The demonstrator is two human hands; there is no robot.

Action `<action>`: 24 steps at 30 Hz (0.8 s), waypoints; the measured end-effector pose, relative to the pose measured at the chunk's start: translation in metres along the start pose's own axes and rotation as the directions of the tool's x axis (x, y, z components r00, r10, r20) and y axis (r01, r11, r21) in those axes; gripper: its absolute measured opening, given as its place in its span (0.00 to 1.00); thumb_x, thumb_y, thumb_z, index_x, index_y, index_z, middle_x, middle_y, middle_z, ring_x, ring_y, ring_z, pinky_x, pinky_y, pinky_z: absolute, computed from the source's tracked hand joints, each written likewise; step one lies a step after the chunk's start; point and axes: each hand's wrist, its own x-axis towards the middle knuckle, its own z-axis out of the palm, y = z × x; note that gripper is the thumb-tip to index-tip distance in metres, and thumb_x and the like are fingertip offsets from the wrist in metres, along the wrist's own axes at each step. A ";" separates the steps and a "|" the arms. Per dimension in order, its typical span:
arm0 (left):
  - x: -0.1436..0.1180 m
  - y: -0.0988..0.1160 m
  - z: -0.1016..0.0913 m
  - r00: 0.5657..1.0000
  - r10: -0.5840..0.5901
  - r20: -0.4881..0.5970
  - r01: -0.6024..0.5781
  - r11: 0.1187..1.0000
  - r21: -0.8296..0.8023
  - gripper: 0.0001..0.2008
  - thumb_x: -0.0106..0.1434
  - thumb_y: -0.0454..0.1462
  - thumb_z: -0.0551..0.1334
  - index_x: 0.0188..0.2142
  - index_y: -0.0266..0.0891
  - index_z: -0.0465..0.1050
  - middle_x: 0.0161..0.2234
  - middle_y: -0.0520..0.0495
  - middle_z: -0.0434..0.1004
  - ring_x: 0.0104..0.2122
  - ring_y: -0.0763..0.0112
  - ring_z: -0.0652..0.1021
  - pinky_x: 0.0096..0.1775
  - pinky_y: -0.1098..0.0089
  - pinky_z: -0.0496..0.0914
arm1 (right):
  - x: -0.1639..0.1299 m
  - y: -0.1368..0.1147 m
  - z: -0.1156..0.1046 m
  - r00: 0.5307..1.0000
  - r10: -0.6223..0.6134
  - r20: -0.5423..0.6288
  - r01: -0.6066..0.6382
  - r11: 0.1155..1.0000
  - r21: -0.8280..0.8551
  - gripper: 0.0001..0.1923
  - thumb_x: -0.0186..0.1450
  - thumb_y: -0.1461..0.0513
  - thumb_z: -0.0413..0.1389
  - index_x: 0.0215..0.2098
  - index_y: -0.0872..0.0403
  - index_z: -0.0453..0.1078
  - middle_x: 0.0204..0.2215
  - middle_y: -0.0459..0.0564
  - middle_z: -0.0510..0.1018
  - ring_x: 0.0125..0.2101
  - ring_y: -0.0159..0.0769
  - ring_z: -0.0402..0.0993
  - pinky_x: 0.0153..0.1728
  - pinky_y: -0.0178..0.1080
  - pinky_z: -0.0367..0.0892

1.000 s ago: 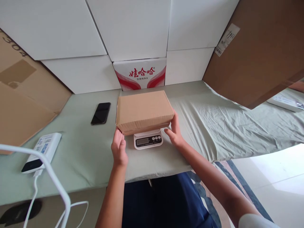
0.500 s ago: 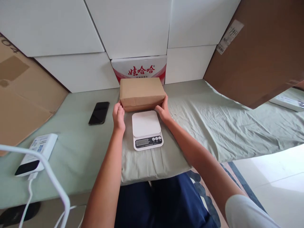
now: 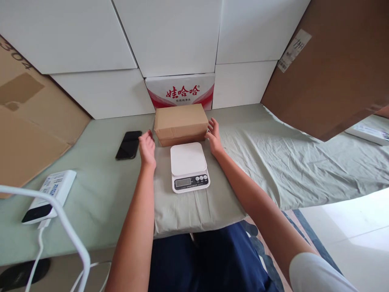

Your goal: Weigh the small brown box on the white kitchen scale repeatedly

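Observation:
A closed brown cardboard box point(image 3: 182, 123) rests on the green cloth just behind a white kitchen scale point(image 3: 189, 166). The scale's platform is bare and its display panel faces me. My left hand point(image 3: 147, 149) is open beside the box's left end, with a small gap between them. At the right end my right hand point(image 3: 214, 137) is open, fingers spread and curved close to the box's corner; whether a fingertip still touches it I cannot tell.
A black phone point(image 3: 129, 145) lies left of my left hand. Farther left is a white power bank point(image 3: 50, 196) with a white cable point(image 3: 68, 231). Large cardboard panels point(image 3: 328, 69) flank both sides. A red-and-white carton point(image 3: 182, 91) and white boxes point(image 3: 170, 36) form the back wall.
Both hands have let go of the cardboard box and moved apart, the left one outward to the left. The box now sits slightly lower in view, and the camera has shifted a little.

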 end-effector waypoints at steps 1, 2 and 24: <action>0.002 0.001 -0.005 1.000 0.006 -0.018 -0.006 1.000 0.007 0.46 0.59 0.71 0.52 0.62 0.43 0.72 0.72 0.33 0.62 0.73 0.54 0.61 0.71 0.53 0.54 | 0.001 0.002 -0.004 1.000 0.009 -0.028 -0.010 1.000 -0.011 0.47 0.54 0.53 0.56 0.69 0.47 0.46 0.73 0.55 0.53 0.73 0.55 0.51 0.72 0.64 0.51; 0.004 0.001 -0.009 0.999 0.002 -0.032 -0.002 1.000 0.015 0.46 0.59 0.71 0.51 0.63 0.44 0.71 0.73 0.33 0.60 0.74 0.54 0.59 0.71 0.53 0.53 | 0.002 0.003 -0.008 0.999 0.017 -0.042 -0.018 1.000 -0.026 0.46 0.54 0.52 0.56 0.69 0.46 0.46 0.73 0.55 0.53 0.74 0.55 0.50 0.72 0.65 0.50; -0.016 -0.002 0.010 0.990 0.020 0.139 -0.040 0.989 0.140 0.38 0.60 0.66 0.61 0.55 0.38 0.77 0.60 0.32 0.77 0.68 0.50 0.70 0.69 0.52 0.61 | -0.017 -0.014 0.005 0.990 -0.111 0.088 0.124 0.979 -0.164 0.44 0.57 0.57 0.56 0.70 0.49 0.52 0.65 0.53 0.68 0.66 0.53 0.62 0.68 0.59 0.63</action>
